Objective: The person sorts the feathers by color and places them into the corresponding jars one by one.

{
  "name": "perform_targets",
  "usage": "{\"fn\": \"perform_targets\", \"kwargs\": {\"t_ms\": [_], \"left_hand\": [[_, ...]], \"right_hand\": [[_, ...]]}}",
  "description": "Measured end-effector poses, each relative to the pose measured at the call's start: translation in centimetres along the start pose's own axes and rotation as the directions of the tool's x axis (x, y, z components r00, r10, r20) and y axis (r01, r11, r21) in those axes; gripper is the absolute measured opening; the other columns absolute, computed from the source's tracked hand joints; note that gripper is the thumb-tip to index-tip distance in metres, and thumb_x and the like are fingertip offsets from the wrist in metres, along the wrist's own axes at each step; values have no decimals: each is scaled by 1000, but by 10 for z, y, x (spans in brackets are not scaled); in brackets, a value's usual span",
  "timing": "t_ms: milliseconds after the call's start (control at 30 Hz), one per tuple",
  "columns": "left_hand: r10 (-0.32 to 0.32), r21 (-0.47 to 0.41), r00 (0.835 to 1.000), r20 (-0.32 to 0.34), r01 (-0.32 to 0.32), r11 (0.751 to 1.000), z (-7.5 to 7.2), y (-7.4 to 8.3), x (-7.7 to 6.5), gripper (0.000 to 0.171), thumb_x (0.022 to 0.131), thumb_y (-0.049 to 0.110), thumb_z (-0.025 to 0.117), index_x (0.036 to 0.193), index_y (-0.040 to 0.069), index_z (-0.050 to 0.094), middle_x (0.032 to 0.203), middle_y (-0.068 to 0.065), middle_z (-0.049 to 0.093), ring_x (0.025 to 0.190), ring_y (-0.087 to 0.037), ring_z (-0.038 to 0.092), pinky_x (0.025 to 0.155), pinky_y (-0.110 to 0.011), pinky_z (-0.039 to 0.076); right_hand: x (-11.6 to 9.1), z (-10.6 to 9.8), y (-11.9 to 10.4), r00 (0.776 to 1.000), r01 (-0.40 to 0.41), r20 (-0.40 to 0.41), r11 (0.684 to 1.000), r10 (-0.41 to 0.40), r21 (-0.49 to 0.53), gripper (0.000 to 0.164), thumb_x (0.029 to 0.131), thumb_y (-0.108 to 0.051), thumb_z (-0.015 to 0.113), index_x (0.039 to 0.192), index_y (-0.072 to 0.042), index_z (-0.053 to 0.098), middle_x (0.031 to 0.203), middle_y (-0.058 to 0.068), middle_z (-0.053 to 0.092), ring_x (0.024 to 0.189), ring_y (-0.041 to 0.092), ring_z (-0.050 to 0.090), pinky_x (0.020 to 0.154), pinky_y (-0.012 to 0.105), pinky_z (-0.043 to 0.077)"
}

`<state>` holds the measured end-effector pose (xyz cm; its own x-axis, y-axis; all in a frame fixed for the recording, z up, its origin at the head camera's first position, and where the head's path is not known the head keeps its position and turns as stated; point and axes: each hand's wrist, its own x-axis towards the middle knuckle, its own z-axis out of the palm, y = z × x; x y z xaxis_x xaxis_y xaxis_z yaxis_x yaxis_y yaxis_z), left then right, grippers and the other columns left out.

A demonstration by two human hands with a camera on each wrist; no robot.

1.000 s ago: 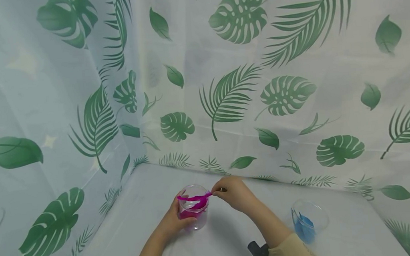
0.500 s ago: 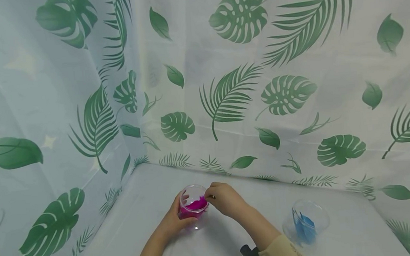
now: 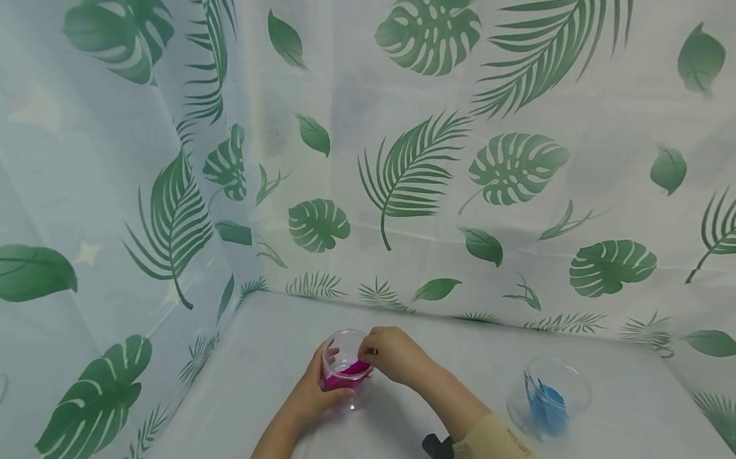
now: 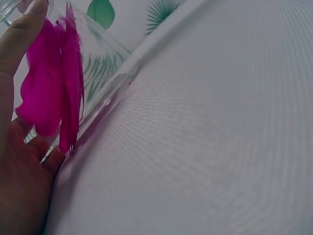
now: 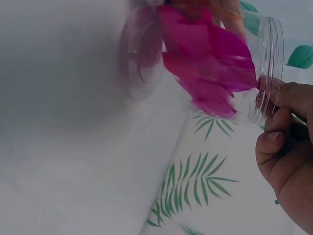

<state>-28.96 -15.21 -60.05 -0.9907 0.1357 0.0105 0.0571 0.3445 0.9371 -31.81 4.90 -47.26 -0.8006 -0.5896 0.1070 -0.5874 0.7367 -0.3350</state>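
Observation:
A clear plastic jar stands on the white-covered table with its mouth open upward. Inside lie magenta feathers, pressed along the wall. My left hand grips the jar from its left side, thumb across the front and fingers behind. At the right of the rim is my right hand, thumb and forefinger reaching just inside the mouth. In the right wrist view those fingertips pinch the tip of a magenta feather, whose rest lies within the jar.
Another clear jar, tipped toward the back right, holds blue feathers to the right of my right forearm. Leaf-printed sheets rise behind and to the left of the white table.
The long magenta feather stretched across the jar's mouth has gone down inside. My right hand has moved left to the rim with it. My left hand has kept its grip on the jar.

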Motion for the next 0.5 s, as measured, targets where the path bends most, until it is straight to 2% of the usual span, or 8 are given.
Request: {"fn": "perform_targets", "kwargs": {"t_ms": [200,500], "left_hand": [[5,9,1000,7,-5,1000,0,-1,1,105,74,46,84,155,35,18,157,2,38,147,-35,32,114,-66,27],[9,1,1000,4,-9,1000,0,-1,2,106,74,46,84,155,35,18,157,1,38,147,-36,33,113,-67,28]], "right_hand": [[0,1,4,1000,-19,13,999,19,37,7,91,-16,70,94,-17,77,86,-9,67,77,3,58,69,18,53],[0,3,6,1000,1,-5,999,0,50,9,91,-15,70,97,-16,77,89,-8,67,78,3,59,70,18,53]]}}
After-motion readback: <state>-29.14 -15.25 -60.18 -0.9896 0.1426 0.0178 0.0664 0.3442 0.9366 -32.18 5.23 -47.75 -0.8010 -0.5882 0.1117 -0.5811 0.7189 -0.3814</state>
